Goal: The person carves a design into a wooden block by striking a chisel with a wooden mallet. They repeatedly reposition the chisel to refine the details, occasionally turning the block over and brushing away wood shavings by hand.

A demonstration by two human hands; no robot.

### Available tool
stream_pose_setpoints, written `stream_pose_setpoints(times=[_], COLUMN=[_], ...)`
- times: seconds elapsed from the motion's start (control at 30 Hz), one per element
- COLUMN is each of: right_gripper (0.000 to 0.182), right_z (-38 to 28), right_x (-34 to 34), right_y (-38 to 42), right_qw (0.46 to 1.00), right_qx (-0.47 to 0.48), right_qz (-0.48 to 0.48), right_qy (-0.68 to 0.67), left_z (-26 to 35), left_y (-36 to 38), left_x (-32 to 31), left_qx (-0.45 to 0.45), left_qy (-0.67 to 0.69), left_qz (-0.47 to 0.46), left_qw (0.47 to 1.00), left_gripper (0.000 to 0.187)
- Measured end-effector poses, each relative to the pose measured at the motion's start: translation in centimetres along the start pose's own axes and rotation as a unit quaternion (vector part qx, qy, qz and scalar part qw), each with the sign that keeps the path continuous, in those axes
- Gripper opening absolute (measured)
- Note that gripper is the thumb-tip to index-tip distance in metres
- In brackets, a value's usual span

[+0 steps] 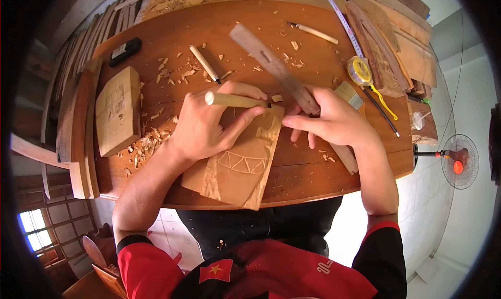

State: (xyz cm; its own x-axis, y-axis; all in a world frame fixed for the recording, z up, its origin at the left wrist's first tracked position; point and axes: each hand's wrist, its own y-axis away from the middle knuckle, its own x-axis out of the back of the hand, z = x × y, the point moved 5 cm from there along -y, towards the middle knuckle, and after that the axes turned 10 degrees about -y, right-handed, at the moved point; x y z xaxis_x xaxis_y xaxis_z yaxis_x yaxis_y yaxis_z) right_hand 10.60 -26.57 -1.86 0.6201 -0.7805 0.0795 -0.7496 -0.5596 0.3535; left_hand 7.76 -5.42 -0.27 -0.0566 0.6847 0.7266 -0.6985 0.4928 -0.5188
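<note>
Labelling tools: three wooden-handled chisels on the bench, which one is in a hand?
The chisel gripped by the left hand, lying across the carved panel. The other two lie loose: one among the shavings, one near the bench's far edge.

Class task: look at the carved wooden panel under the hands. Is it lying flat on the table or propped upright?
Lying flat. The carved panel rests face up on the table, its near end overhanging the edge, with the left hand resting on it.
</note>
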Motion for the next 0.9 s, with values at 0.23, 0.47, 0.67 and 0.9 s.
stream_pose_setpoints(times=[0.23, 0.47, 0.67, 0.9], right_gripper=[0.044, 0.042, 0.038, 0.044], right_z=[-0.2, 0.5, -0.3, -1.5], right_x=[0.8, -0.3, -0.1, -1.1], right_y=[-0.6, -0.9, -0.2, 1.0], right_qw=[0.995, 0.987, 0.974, 0.933], right_qx=[0.040, 0.067, 0.097, 0.207], right_qz=[0.091, 0.140, 0.176, 0.110], right_qy=[-0.027, -0.029, -0.109, -0.274], left_z=[-2.4, -4.8, -2.9, 1.6], left_y=[0.2, 0.6, 0.4, 1.6], left_x=[0.4, 0.1, 2.6, 5.4], left_qx=[0.205, 0.316, 0.246, 0.084], left_qy=[0.123, 0.170, 0.245, 0.204], left_qz=[0.152, 0.156, 0.325, 0.334], left_qw=[0.959, 0.920, 0.880, 0.916], left_gripper=[0.021, 0.031, 0.025, 0.030])
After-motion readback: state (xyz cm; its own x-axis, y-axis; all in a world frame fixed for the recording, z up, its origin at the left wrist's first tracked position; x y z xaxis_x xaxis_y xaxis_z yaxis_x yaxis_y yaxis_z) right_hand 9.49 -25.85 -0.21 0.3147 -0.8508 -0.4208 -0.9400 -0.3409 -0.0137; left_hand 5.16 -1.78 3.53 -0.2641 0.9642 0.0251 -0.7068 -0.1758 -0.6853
